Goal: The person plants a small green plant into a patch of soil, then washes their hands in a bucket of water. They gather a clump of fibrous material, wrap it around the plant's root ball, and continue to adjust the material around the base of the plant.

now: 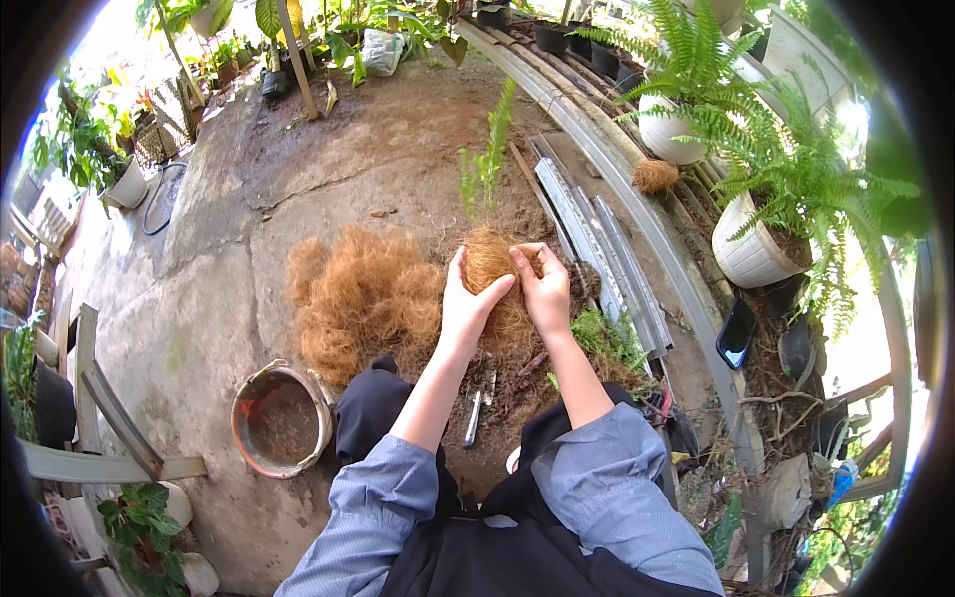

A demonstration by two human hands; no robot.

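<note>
Between my two hands is a ball of brown coconut fibre [486, 257] with a green fern frond [492, 149] rising from its top. My left hand [470, 302] cups the ball's left side, thumb across the front. The fingertips of my right hand [545, 287] press on its right side. Loose fibre [511, 324] hangs or lies just below the ball; I cannot tell which. A large heap of coconut fibre [365, 298] lies on the ground left of my hands. Below them, a utility knife [473, 418] rests on the soil between my knees.
A bucket [282, 422] with a dirty inside stands by my left knee. Metal channels [597, 239] lie on the right, near cut greenery [608, 339]. Beyond a long metal rail [597, 157] are white-potted ferns [765, 239], a finished-looking fibre ball [654, 176] and a phone [736, 333].
</note>
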